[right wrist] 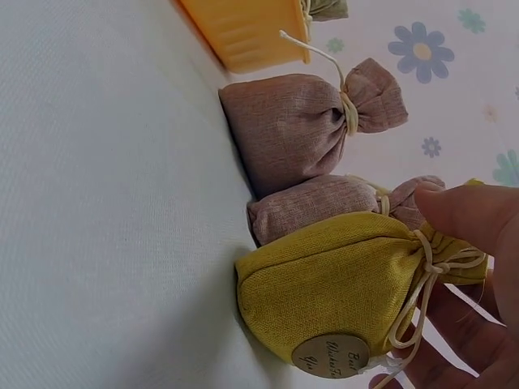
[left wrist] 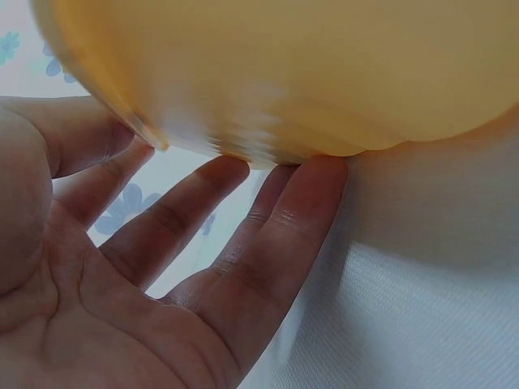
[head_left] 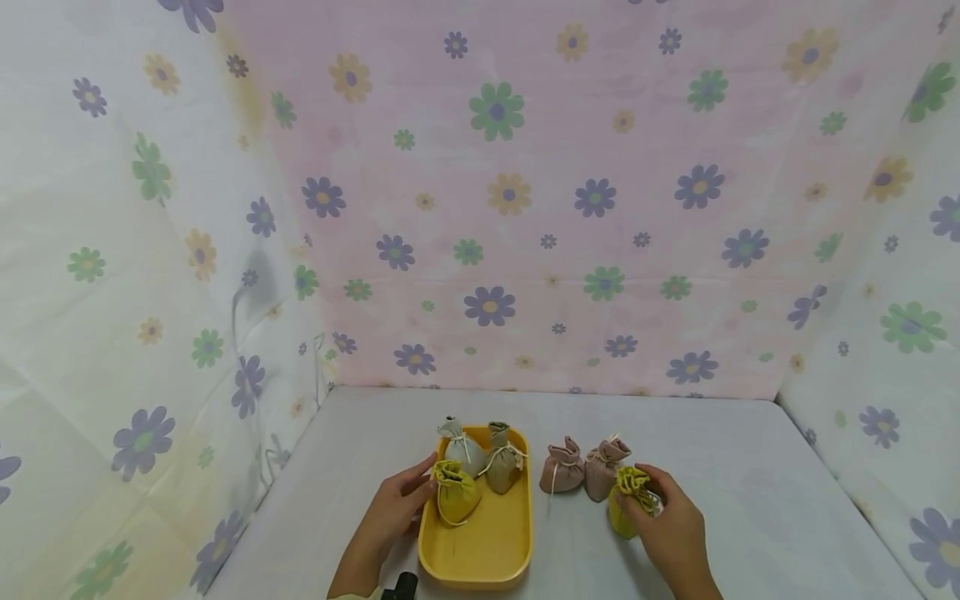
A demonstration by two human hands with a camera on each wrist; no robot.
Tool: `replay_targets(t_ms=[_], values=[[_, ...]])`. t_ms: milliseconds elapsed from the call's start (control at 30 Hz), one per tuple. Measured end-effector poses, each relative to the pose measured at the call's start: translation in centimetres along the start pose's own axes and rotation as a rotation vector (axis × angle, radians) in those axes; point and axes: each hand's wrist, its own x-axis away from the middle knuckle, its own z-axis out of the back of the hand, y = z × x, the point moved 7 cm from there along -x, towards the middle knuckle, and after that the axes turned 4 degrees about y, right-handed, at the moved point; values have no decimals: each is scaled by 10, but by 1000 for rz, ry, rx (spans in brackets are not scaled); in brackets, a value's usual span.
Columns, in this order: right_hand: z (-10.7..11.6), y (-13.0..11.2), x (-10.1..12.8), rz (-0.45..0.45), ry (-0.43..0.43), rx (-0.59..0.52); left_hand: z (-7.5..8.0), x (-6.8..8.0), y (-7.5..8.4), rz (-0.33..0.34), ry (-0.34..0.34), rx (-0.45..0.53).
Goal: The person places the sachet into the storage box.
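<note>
My left hand (head_left: 392, 507) holds the left side of a yellow tray (head_left: 480, 554). In the left wrist view, its fingertips touch the tray's outer wall and the thumb lies over the rim. Three small drawstring pouches sit in the tray's far half: a pale grey one (head_left: 467, 454), an olive one (head_left: 502, 471) and a mustard-yellow one (head_left: 459, 502). My right hand (head_left: 675, 527) pinches the gathered neck of another mustard-yellow pouch (right wrist: 332, 279), which has a cream cord and a round tag. Whether its base touches the table cannot be told.
Two dusty-pink pouches (head_left: 562, 468) (right wrist: 284, 126) stand on the white tabletop (head_left: 750, 483), between the tray and the right hand. Flower-patterned cloth (head_left: 547, 208) hangs around the back and sides. A small black object (head_left: 405, 586) shows beside the left wrist.
</note>
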Motion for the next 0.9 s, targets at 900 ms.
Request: replay_targets(t_ms=[900], values=[[7, -8, 1, 90, 101, -37, 0, 2, 2, -14, 27, -15]])
